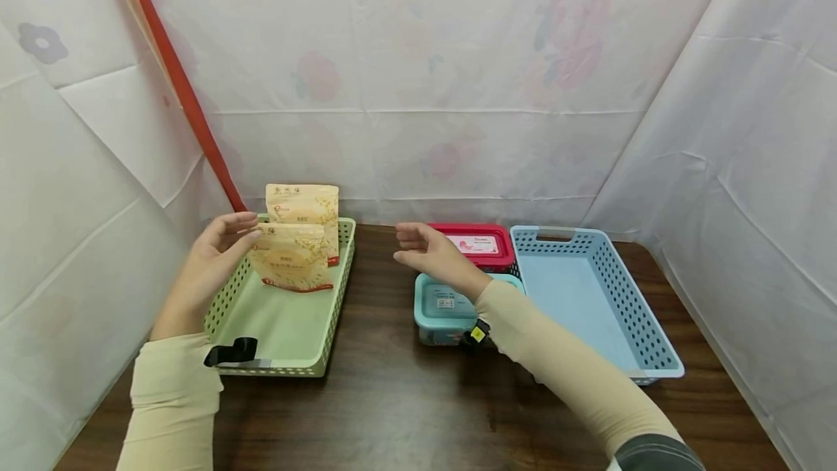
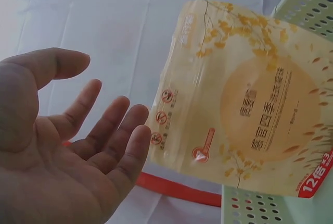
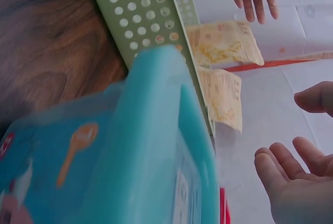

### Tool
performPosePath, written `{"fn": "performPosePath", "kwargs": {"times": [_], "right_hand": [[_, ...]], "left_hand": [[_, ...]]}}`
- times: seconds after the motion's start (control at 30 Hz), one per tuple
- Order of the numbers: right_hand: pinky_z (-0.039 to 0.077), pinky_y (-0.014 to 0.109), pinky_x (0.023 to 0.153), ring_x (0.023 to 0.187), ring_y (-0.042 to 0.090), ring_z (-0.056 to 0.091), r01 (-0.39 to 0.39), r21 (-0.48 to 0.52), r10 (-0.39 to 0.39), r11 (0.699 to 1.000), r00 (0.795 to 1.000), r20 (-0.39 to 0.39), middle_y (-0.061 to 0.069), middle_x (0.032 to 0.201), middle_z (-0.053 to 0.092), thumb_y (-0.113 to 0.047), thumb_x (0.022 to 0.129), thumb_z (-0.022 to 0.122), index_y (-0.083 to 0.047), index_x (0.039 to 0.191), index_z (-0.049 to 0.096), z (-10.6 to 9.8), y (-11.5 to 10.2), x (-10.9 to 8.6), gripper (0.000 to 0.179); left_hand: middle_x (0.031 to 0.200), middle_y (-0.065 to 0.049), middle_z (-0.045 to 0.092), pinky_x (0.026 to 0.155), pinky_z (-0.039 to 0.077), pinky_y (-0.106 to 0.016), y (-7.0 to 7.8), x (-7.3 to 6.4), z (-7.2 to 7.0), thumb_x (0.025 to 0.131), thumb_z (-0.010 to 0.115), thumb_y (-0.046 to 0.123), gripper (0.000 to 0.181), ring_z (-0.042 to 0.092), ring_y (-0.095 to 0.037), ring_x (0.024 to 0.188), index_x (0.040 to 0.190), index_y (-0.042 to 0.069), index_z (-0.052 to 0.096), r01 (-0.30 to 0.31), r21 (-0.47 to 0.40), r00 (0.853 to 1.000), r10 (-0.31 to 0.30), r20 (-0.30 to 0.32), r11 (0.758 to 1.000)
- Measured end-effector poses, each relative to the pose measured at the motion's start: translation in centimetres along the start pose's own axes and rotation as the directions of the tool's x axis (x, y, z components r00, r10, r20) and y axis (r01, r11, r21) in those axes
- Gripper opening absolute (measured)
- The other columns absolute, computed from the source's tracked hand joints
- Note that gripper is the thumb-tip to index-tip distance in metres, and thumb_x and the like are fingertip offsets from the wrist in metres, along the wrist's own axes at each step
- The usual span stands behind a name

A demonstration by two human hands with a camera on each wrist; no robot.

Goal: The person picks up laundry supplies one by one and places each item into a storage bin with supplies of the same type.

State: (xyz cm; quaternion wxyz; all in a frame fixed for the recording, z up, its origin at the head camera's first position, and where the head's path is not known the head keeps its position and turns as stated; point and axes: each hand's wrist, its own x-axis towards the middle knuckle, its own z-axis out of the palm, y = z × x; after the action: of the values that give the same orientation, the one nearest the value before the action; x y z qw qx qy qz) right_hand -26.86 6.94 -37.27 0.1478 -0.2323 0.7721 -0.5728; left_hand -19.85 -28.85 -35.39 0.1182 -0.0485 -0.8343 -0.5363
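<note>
Two cream-yellow pouches stand upright in the green basket [image 1: 288, 340] at the left: a front pouch [image 1: 290, 256] and a rear pouch [image 1: 314, 202] behind it. Beside the front pouch's upper left corner is my left hand [image 1: 212, 253], fingers loosely bent and holding nothing; the left wrist view has its fingertips close to the pouch's edge [image 2: 171, 94]. My right hand [image 1: 434, 256] hovers around the red-lidded box [image 1: 500, 238] and the teal-lidded box [image 1: 445, 311], fingers relaxed, nothing in them. Its forearm covers part of the teal lid.
A light blue basket [image 1: 569, 296] stands at the right, next to the two boxes. Dark wooden tabletop [image 1: 379, 384] lies between the green basket and the boxes. White patterned curtains [image 1: 405, 93] enclose the back and sides, with a red strip [image 1: 176, 71] at the left.
</note>
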Motion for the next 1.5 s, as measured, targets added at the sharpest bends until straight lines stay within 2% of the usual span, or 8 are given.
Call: {"fn": "performPosePath", "kwargs": {"times": [0.23,0.5,0.7,0.83,0.9,0.97,1.3,1.5], "right_hand": [[0.051,0.04,0.099,0.129,0.029,0.051,-0.003,-0.022,0.002,1.0,1.0,-0.021,0.006,0.139,0.055,-0.021,0.096,0.07,-0.013,0.145,0.05,-1.3,0.3,-1.1,0.054],[0.054,0.037,0.094,0.124,0.024,0.054,-0.048,-0.039,0.046,0.998,0.997,-0.056,0.014,0.14,0.055,-0.021,0.096,0.07,-0.008,0.144,0.051,-2.7,0.9,-2.2,0.054],[0.052,0.04,0.098,0.125,0.023,0.055,-0.063,-0.073,0.059,0.995,0.996,-0.063,0.013,0.141,0.055,-0.024,0.097,0.07,-0.009,0.145,0.05,-4.0,1.3,-3.6,0.054],[0.05,0.043,0.101,0.126,0.024,0.054,-0.048,-0.075,0.042,0.996,0.996,-0.075,0.013,0.143,0.053,-0.023,0.098,0.069,-0.008,0.144,0.051,-4.9,2.1,-4.5,0.052],[0.049,0.043,0.102,0.126,0.024,0.055,-0.044,-0.071,0.038,0.996,0.995,-0.088,0.013,0.143,0.053,-0.022,0.098,0.068,-0.006,0.144,0.051,-5.3,2.5,-4.9,0.052],[0.048,0.044,0.103,0.126,0.025,0.055,-0.047,-0.061,0.041,0.997,0.994,-0.099,0.013,0.142,0.054,-0.022,0.099,0.068,-0.005,0.144,0.051,-5.7,2.9,-5.4,0.051],[0.046,0.046,0.105,0.128,0.028,0.053,-0.071,-0.031,0.067,0.997,0.989,-0.129,0.017,0.143,0.051,-0.025,0.101,0.065,-0.004,0.146,0.047,-7.6,3.7,-8.4,0.053],[0.045,0.048,0.106,0.129,0.03,0.051,-0.08,-0.036,0.074,0.996,0.985,-0.157,0.019,0.144,0.05,-0.028,0.1,0.065,-0.003,0.146,0.046,-8.6,4.2,-9.8,0.056]], "left_hand": [[0.142,-0.018,0.047,0.086,0.043,-0.014,0.9,-0.1,1.2,0.105,0.054,0.032,0.05,0.047,-0.02,0.124,0.145,0.004,0.043,0.002,0.068,0.999,-0.005,0.046,0.998],[0.143,-0.018,0.045,0.086,0.044,-0.013,1.5,0.2,2.6,0.106,0.054,0.028,0.048,0.045,-0.027,0.126,0.143,0.001,0.044,-0.046,0.068,0.995,0.04,0.092,0.997],[0.142,-0.018,0.049,0.088,0.045,-0.013,1.5,0.5,3.9,0.105,0.056,0.022,0.044,0.051,-0.034,0.125,0.141,-0.001,0.047,-0.092,0.073,0.987,0.081,0.137,0.993],[0.139,-0.02,0.052,0.098,0.048,-0.034,1.8,0.6,4.6,0.105,0.057,0.024,0.044,0.052,-0.036,0.126,0.141,0.001,0.047,-0.09,0.063,0.98,0.077,0.183,0.994],[0.139,-0.019,0.052,0.1,0.046,-0.047,2.0,0.5,4.9,0.104,0.057,0.027,0.044,0.051,-0.037,0.126,0.141,0.003,0.047,-0.07,0.054,0.977,0.058,0.206,0.996],[0.14,-0.018,0.051,0.098,0.046,-0.055,2.2,0.5,5.3,0.104,0.058,0.029,0.044,0.052,-0.038,0.125,0.139,0.005,0.048,-0.058,0.039,0.973,0.048,0.227,0.998],[0.131,-0.013,0.058,0.098,0.049,-0.047,2.6,0.5,7.4,0.103,0.06,0.021,0.037,0.058,-0.029,0.118,0.138,0.009,0.053,-0.106,0.031,0.949,0.091,0.301,0.994],[0.133,-0.016,0.056,0.081,0.057,-0.039,3.0,0.0,8.2,0.104,0.059,0.024,0.038,0.058,-0.036,0.117,0.138,0.009,0.052,-0.057,-0.034,0.933,0.066,0.354,0.998]]}}
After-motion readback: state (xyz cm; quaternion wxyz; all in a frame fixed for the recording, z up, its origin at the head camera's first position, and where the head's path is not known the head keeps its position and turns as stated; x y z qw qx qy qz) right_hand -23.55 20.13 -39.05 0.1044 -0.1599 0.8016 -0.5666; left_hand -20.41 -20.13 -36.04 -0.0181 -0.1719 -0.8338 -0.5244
